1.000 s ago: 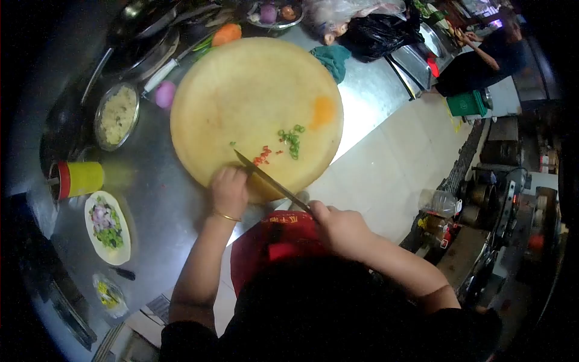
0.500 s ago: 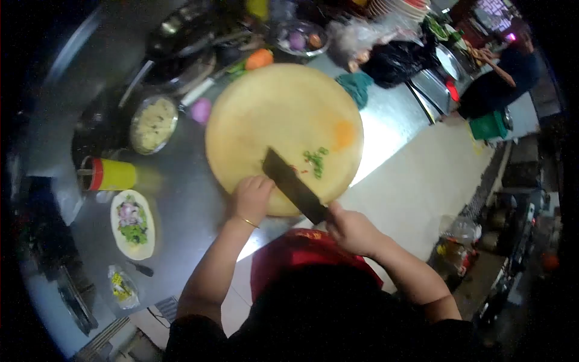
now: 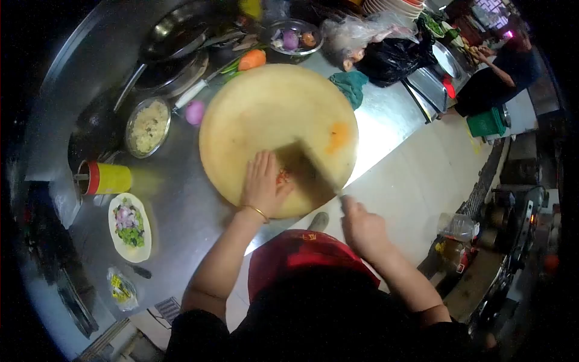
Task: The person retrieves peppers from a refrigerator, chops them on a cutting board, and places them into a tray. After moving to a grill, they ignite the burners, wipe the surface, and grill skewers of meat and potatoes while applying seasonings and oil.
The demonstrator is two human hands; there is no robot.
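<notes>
My right hand grips the handle of a cleaver, its broad blade tilted and blurred over the front part of a round cutting board. My left hand lies open on the board, left of the blade, fingers stretched out and thumb apart. Small chopped red bits show between that hand and the blade. No green pieces are visible; the blade may cover them. An orange stain marks the board's right side.
At left are an oval plate of chopped onion and greens, a yellow container and a metal bowl. A purple onion, carrot and green cloth border the board. Another person stands at far right.
The left hand has opened from a curled grip and moved onto the board. The cleaver has shifted right and turned its broad side up; the green pieces have gone from view.
</notes>
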